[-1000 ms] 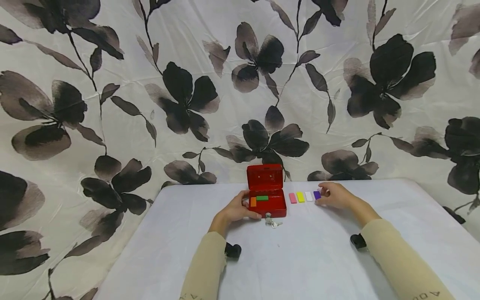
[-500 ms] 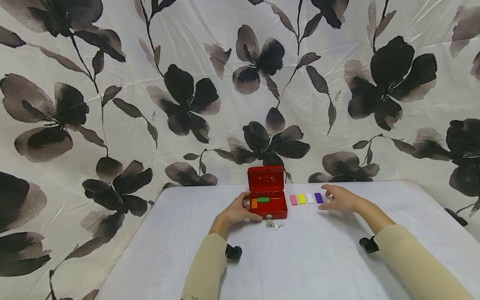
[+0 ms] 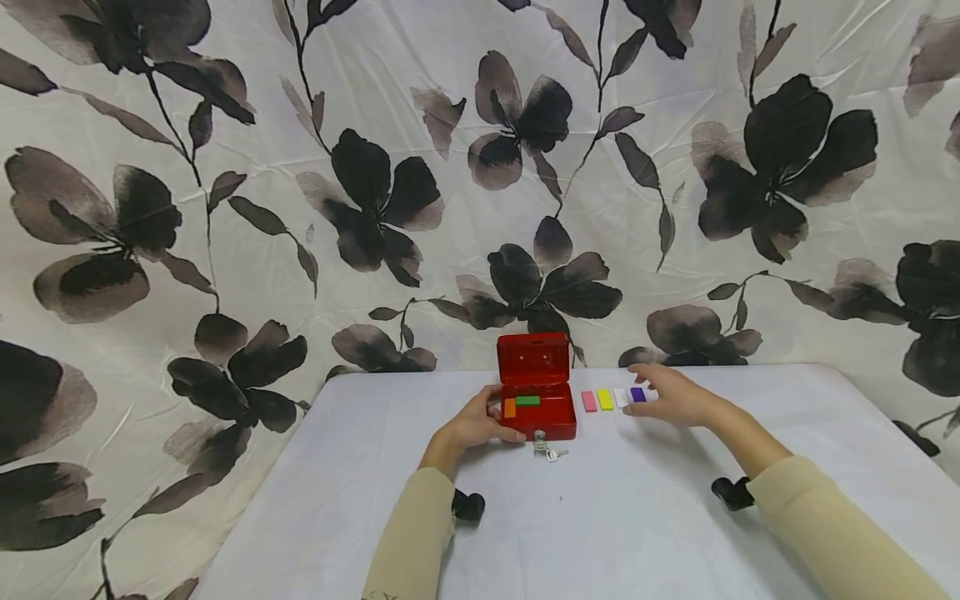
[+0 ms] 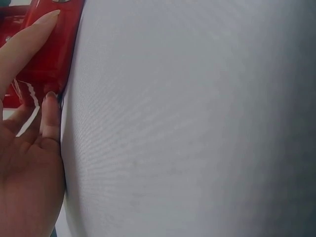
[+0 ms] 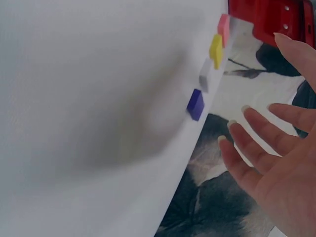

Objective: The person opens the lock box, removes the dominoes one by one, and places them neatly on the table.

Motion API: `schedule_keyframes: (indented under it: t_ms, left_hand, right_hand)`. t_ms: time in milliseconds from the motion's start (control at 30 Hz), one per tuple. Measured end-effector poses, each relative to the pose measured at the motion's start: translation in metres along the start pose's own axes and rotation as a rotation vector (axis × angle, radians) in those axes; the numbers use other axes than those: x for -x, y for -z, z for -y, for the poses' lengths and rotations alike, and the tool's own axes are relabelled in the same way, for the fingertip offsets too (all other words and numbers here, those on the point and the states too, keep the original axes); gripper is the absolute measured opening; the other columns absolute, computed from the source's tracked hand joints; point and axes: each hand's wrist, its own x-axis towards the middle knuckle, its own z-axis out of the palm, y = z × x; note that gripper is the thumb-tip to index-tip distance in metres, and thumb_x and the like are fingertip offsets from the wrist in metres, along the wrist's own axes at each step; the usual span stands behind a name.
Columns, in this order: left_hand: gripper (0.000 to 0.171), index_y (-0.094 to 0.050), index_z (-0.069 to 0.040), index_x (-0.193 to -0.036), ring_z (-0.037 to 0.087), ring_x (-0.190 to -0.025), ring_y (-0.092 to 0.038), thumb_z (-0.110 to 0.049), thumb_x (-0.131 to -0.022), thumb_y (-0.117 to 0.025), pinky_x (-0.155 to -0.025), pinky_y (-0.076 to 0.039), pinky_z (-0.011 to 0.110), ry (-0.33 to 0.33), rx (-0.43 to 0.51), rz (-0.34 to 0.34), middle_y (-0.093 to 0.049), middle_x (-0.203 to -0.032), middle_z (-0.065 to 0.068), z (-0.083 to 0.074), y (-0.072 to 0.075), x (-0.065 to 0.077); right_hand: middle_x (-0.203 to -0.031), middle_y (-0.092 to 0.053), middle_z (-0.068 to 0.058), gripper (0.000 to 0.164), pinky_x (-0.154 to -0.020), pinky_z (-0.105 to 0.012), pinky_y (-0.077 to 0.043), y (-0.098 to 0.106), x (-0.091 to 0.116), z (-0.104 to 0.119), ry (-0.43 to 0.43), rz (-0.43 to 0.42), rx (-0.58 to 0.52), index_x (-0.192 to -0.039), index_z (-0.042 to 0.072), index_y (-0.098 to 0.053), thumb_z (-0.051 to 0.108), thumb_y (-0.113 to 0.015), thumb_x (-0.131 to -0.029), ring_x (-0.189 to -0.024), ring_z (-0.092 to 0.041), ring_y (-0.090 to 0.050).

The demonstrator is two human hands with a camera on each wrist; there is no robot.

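Observation:
An open red cash box stands on the table, its lid raised at the back. An orange block and a green block lie inside it. My left hand holds the box's left front corner, thumb on the front wall and fingers at the side. Right of the box, a pink block, a yellow block, a white block and a purple block form a row. My right hand hovers by the white and purple blocks, fingers spread, holding nothing.
Keys hang from the lock at the box's front. A white cloth covers the table, and a floral curtain rises behind its far edge. Black wrist cameras sit at both cuffs.
My right hand lets go of the purple block, draws back to the right, then shifts left above the white and purple blocks. The left hand stays on the box.

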Motion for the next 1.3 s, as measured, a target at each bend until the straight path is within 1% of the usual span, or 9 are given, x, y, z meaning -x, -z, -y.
schedule_keyframes:
  t_ms: [133, 267, 367, 500, 633, 800, 1033, 1200, 1300]
  left_hand:
    - [0.094, -0.038, -0.011, -0.153, 0.027, -0.115, -0.046, -0.019, -0.077, -0.092, -0.103, -0.047, 0.047, 0.004, 0.0, -0.003, -0.053, -0.125, 0.01, 0.0, 0.0, 0.0]
    - [0.095, -0.037, -0.011, -0.153, 0.027, -0.114, -0.047, -0.019, -0.076, -0.092, -0.103, -0.048, 0.048, 0.004, -0.001, 0.001, -0.054, -0.126, 0.009, 0.0, 0.0, 0.0]
    - [0.095, -0.038, -0.012, -0.153, 0.027, -0.115, -0.047, -0.02, -0.076, -0.092, -0.105, -0.048, 0.049, 0.005, 0.002, 0.001, -0.054, -0.129, 0.009, 0.0, 0.0, 0.0]
    - [0.095, -0.038, -0.012, -0.153, 0.027, -0.118, -0.046, -0.02, -0.076, -0.093, -0.107, -0.047, 0.05, 0.005, 0.004, -0.001, -0.054, -0.129, 0.009, 0.001, 0.0, -0.001]
    - [0.096, -0.038, -0.012, -0.154, 0.027, -0.119, -0.046, -0.021, -0.075, -0.093, -0.107, -0.047, 0.05, 0.008, 0.009, 0.001, -0.054, -0.128, 0.009, 0.002, 0.0, -0.002]
    - [0.096, -0.038, -0.012, -0.153, 0.027, -0.117, -0.046, -0.02, -0.075, -0.093, -0.105, -0.048, 0.049, 0.008, 0.009, -0.001, -0.054, -0.127, 0.009, 0.003, 0.001, -0.001]
    - [0.096, -0.038, -0.013, -0.153, 0.027, -0.116, -0.047, -0.021, -0.075, -0.093, -0.103, -0.049, 0.047, 0.016, 0.01, 0.001, -0.054, -0.124, 0.009, 0.003, 0.0, -0.002]
    - [0.096, -0.038, -0.012, -0.153, 0.027, -0.115, -0.048, -0.022, -0.075, -0.093, -0.103, -0.049, 0.047, 0.008, 0.007, 0.003, -0.054, -0.124, 0.009, 0.003, 0.001, -0.001]
    - [0.097, -0.037, -0.01, -0.153, 0.027, -0.111, -0.049, -0.02, -0.075, -0.093, -0.103, -0.048, 0.047, -0.007, 0.006, 0.006, -0.055, -0.12, 0.011, 0.003, 0.001, -0.001]
  right_hand:
    - [-0.133, -0.057, -0.031, 0.078, -0.102, -0.064, -0.046, -0.004, -0.004, 0.009, 0.008, -0.004, -0.002, -0.145, -0.01, -0.043, 0.035, -0.077, -0.091, -0.123, -0.048, -0.054]
    - [-0.133, -0.057, -0.03, 0.076, -0.102, -0.064, -0.047, -0.007, -0.006, 0.018, 0.035, -0.01, -0.006, -0.145, -0.008, -0.045, 0.033, -0.077, -0.091, -0.124, -0.048, -0.054]
    - [-0.132, -0.058, -0.028, 0.073, -0.099, -0.061, -0.05, -0.009, -0.007, 0.026, 0.056, -0.017, -0.021, -0.144, -0.007, -0.046, 0.032, -0.077, -0.091, -0.123, -0.047, -0.056]
    - [-0.132, -0.058, -0.026, 0.071, -0.095, -0.057, -0.054, -0.012, -0.009, 0.035, 0.053, -0.015, -0.051, -0.144, -0.005, -0.048, 0.031, -0.078, -0.091, -0.121, -0.045, -0.056]
    - [-0.133, -0.058, -0.024, 0.069, -0.094, -0.056, -0.055, -0.016, -0.013, 0.042, 0.051, -0.013, -0.069, -0.145, -0.004, -0.048, 0.029, -0.078, -0.091, -0.122, -0.044, -0.055]
    - [-0.132, -0.059, -0.021, 0.067, -0.094, -0.056, -0.055, -0.022, -0.017, 0.048, 0.073, -0.017, -0.085, -0.144, -0.002, -0.049, 0.03, -0.076, -0.092, -0.121, -0.043, -0.056]
    - [-0.13, -0.06, -0.02, 0.065, -0.093, -0.055, -0.055, -0.029, -0.022, 0.057, 0.124, -0.027, -0.103, -0.143, -0.004, -0.05, 0.027, -0.076, -0.092, -0.118, -0.042, -0.057]
    - [-0.129, -0.06, -0.021, 0.064, -0.092, -0.055, -0.056, -0.034, -0.028, 0.064, 0.135, -0.012, -0.136, -0.142, -0.005, -0.051, 0.027, -0.076, -0.092, -0.116, -0.041, -0.057]
    - [-0.131, -0.06, -0.022, 0.064, -0.093, -0.054, -0.055, -0.038, -0.032, 0.067, 0.148, -0.004, -0.143, -0.142, -0.005, -0.051, 0.027, -0.076, -0.093, -0.116, -0.041, -0.057]
